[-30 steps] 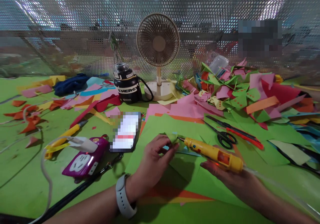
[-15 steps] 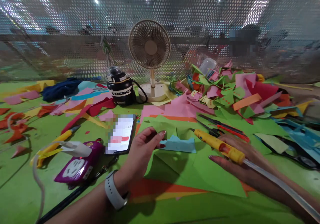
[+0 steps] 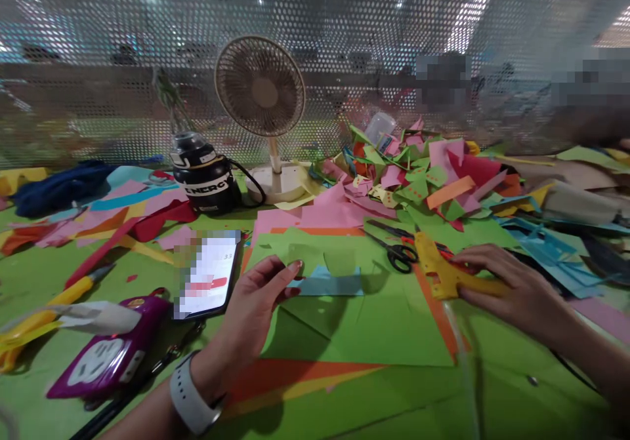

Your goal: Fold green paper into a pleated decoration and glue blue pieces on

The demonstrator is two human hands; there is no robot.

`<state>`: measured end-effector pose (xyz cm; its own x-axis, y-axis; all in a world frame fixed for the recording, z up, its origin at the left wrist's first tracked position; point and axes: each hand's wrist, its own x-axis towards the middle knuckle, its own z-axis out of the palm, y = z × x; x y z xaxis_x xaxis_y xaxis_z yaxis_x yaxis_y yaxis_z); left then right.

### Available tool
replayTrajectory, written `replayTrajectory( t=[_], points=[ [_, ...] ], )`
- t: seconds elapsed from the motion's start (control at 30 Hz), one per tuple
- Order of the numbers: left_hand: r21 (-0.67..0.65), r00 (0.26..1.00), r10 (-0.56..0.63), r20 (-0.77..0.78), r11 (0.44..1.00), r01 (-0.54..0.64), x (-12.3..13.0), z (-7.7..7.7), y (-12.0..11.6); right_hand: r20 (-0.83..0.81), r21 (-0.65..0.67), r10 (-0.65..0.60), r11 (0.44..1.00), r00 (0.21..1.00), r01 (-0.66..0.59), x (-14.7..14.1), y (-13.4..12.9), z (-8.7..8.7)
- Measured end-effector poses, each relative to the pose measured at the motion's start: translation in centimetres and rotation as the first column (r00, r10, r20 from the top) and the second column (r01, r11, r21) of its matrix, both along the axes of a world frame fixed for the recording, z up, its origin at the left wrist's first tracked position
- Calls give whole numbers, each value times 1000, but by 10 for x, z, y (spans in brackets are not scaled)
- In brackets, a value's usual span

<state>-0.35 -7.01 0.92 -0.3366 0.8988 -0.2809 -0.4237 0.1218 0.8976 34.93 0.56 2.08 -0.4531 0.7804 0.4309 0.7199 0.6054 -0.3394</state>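
My left hand point(image 3: 266, 296), a pale watch on its wrist, is closed with thumb and fingertips at the left end of a small light-blue paper strip point(image 3: 329, 282). The strip has a notched upper edge and is over a green paper sheet point(image 3: 374, 335). To the right, my right hand point(image 3: 506, 282) grips a yellow glue gun point(image 3: 438, 269) by its handle. The gun's nozzle points away from me, and a pale cord hangs down from it. Black-handled scissors point(image 3: 401, 256) lie just left of the gun.
A phone point(image 3: 211, 273) and a purple power strip point(image 3: 111, 351) lie on the left, near another yellow tool point(image 3: 54, 312). A black bottle point(image 3: 211, 194) and a fan point(image 3: 266, 92) stand behind. Paper scraps point(image 3: 418, 178) heap up at back right before a perforated screen point(image 3: 344, 27).
My right hand has moved the glue gun away from the blue strip to the right and turned it. The view has shifted right. My left hand stays at the strip.
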Motion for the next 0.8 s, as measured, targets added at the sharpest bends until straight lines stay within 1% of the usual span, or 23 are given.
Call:
replayTrajectory(
  t=[0.13,0.2,0.3,0.37,0.43,0.5,0.57,0.67,0.8],
  points=[
    [-6,1000,-13,-3,1000,13,0,0,-1,49,78,-104,992,993,100,26,4,-9],
    [-10,1000,-22,-5,1000,22,-1,-2,-1,91,131,-136,984,987,123,38,-3,-15],
    [-24,1000,-18,-4,1000,18,-2,-6,-1,134,225,-183,963,974,149,52,-20,-24],
    [-37,1000,-17,0,999,17,-3,-7,-1,131,310,-230,933,964,181,57,-33,-28],
    [-51,1000,-12,7,999,13,-2,-6,-1,111,411,-281,886,953,214,60,-43,-31],
    [-65,1000,0,11,998,1,-1,-4,0,102,462,-315,855,944,236,60,-49,-32],
    [-78,1000,15,12,997,-14,0,-3,0,95,455,-333,853,938,256,61,-51,-32],
    [-80,1000,23,16,997,-22,0,-2,1,73,410,-385,853,920,324,61,-53,-34],
    [-14,998,40,37,999,-40,-5,3,2,135,262,-499,851,856,455,67,-52,-39]
  ],
)
